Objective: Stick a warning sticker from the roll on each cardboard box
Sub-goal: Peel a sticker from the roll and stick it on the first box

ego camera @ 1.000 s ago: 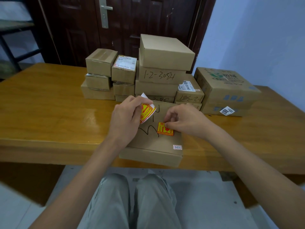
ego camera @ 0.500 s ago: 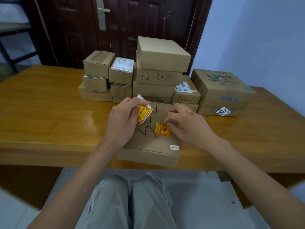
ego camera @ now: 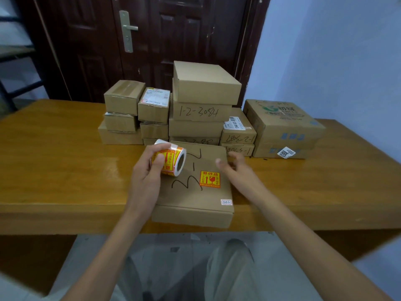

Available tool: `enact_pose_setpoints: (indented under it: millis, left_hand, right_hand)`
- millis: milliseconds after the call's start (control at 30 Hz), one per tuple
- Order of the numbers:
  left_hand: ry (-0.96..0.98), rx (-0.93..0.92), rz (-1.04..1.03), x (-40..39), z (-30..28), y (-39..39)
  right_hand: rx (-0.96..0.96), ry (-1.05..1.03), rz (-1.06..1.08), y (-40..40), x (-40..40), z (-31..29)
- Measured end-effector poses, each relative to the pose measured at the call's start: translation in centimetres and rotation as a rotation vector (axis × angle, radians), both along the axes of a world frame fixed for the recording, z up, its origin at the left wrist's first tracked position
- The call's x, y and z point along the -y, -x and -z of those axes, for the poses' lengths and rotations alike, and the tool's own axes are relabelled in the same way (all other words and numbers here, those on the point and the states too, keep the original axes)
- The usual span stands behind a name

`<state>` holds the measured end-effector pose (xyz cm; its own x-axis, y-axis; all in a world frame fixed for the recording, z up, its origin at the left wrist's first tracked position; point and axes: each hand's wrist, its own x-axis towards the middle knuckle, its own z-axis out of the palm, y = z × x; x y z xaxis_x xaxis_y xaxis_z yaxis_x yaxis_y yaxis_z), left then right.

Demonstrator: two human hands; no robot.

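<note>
At the near edge of the wooden table [ego camera: 54, 170], a flat cardboard box [ego camera: 195, 203] lay directly before the seated person, slightly overhanging the edge. An orange and yellow warning sticker [ego camera: 209, 179] sat flat on its lid, right of the handwritten marks, with no lifted corner visible.

The left hand [ego camera: 147, 179] gripped the sticker roll [ego camera: 171, 160], fingers and thumb curled round its outer wraps, holding it just above the box's left rear portion. A loose white tail of backing paper stood up at the top of the roll. The right hand [ego camera: 234, 172] hovered over the box's right edge with fingers loosely spread and holding nothing; its fingertips were blurred, so contact with the lid could not be confirmed.

Behind, stacked boxes [ego camera: 201, 105] stood in several piles against the far side; none showed a warning sticker on the faces visible.

Assessment: this box appeared finished, and most of the task remained. The roll was judged light and stiff at its core, best held round the circumference as here. Individual stickers would be thin, limp and tacky, and are best lifted by one corner from the liner to avoid folding onto themselves. The box looked light and rigid, and could be moved by its side edges.
</note>
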<state>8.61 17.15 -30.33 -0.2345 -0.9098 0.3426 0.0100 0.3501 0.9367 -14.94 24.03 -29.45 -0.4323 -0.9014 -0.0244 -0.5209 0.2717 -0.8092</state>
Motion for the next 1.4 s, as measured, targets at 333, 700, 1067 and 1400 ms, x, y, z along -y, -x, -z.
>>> enact_pose_setpoints:
  millis: [333, 700, 1067, 1400]
  left_hand:
    - [-0.024, -0.085, 0.010, -1.1, -0.4, 0.6]
    - [-0.063, -0.153, 0.012, -3.1, 0.0, 3.1]
    - [-0.028, -0.197, 0.218, -7.6, -4.3, 12.1]
    - [-0.082, -0.135, 0.341, -11.1, -3.7, 19.1]
  right_hand:
    - [0.199, 0.065, -0.012, -1.6, 0.1, 0.1]
    - [0.790, 0.296, 0.314, 0.3, -3.5, -0.2]
    - [0.786, 0.240, 0.505, 7.2, -11.0, -2.4]
    - [0.690, 0.245, 0.607, 13.8, -16.4, -1.6]
